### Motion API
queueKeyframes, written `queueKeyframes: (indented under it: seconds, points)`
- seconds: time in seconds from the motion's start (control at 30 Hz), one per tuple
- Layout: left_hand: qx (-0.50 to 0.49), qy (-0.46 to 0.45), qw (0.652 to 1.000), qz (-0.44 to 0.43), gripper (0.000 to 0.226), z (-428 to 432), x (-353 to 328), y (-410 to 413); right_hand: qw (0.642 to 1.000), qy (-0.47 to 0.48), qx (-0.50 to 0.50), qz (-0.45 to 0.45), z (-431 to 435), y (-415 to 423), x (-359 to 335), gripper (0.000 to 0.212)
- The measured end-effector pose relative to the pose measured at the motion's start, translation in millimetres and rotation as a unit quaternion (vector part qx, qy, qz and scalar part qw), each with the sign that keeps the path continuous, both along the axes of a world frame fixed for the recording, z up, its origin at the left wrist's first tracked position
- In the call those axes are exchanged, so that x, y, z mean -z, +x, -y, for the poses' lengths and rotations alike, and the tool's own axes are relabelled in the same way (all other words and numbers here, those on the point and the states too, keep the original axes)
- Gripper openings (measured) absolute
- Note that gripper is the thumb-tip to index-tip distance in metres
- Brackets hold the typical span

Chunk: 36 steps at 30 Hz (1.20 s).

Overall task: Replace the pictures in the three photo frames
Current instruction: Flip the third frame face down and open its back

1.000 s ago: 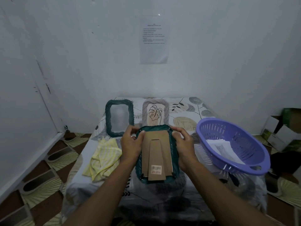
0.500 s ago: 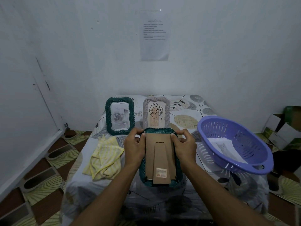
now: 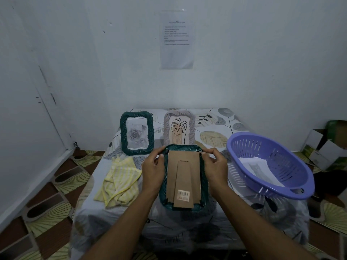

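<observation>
A dark green photo frame [image 3: 183,208] lies face down on the table [image 3: 187,226], its brown cardboard back and stand showing. My left hand [image 3: 153,170] grips its upper left edge, fingers curled at the top corner. My right hand [image 3: 216,168] grips the upper right edge the same way. Behind it stand a second green frame [image 3: 137,132] with a rose picture and a grey frame [image 3: 178,128] with a leaf drawing. Loose paper pictures [image 3: 257,166] lie inside the purple basket [image 3: 270,182] on the right.
A yellow striped cloth [image 3: 118,182] lies on the table's left side. A printed sheet [image 3: 177,39] hangs on the wall behind. Cardboard boxes [image 3: 328,147] sit on the floor at the far right. The patterned floor [image 3: 43,203] runs along the left.
The face-down frame has settled lower and flatter on the table, and both hands have shifted their fingers up to its top corners. The camera view has tilted slightly.
</observation>
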<state>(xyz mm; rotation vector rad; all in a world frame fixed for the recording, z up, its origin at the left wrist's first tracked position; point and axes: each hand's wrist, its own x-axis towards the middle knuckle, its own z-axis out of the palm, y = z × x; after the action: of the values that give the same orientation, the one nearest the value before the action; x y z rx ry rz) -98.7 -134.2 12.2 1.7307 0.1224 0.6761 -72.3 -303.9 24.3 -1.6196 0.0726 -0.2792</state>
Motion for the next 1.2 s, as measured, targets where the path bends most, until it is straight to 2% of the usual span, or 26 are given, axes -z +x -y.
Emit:
queueKeyframes:
  seconds: [0.13, 0.23, 0.4, 0.5, 0.6, 0.67, 0.73, 0.8, 0.87, 1.03, 1.2]
  points:
    - [0.06, -0.099, 0.992, -0.043, 0.032, 2, 5, -7, 0.998, 0.051, 0.006, -0.029, 3, 7, -1, 0.017]
    - [0.1, -0.117, 0.986, -0.068, 0.028, 7, 11, -17, 0.997, 0.071, 0.012, -0.03, 5, 13, -5, 0.014]
    - [0.042, -0.203, 0.975, -0.076, 0.024, 10, 11, -13, 0.997, 0.047, -0.038, -0.042, 4, 14, 0, 0.004]
    - [-0.005, -0.202, 0.976, -0.076, 0.022, 3, 6, -5, 0.991, 0.019, -0.119, -0.063, 9, 2, 15, 0.021]
    - [0.03, -0.165, 0.983, -0.078, 0.019, -1, -3, -4, 0.985, 0.028, -0.154, -0.075, 16, -6, 25, 0.04]
    - [0.11, -0.162, 0.975, -0.103, 0.033, -2, -5, -8, 0.982, 0.057, -0.162, -0.079, 19, -5, 24, 0.051]
    - [0.194, -0.179, 0.954, -0.145, 0.062, -5, -2, -14, 0.978, 0.077, -0.178, -0.073, 23, -3, 20, 0.06]
    - [0.24, -0.16, 0.942, -0.173, 0.086, -10, 1, -19, 0.974, 0.073, -0.203, -0.072, 26, -3, 14, 0.068]
    - [0.252, -0.144, 0.94, -0.18, 0.098, -13, 2, -22, 0.967, 0.058, -0.234, -0.078, 30, -4, 10, 0.077]
    - [0.256, -0.156, 0.935, -0.19, 0.096, -16, -2, -22, 0.958, 0.024, -0.267, -0.101, 34, -1, 18, 0.096]
    - [0.258, -0.178, 0.929, -0.196, 0.088, -16, -4, -18, 0.957, 0.028, -0.269, -0.101, 37, 4, 19, 0.094]
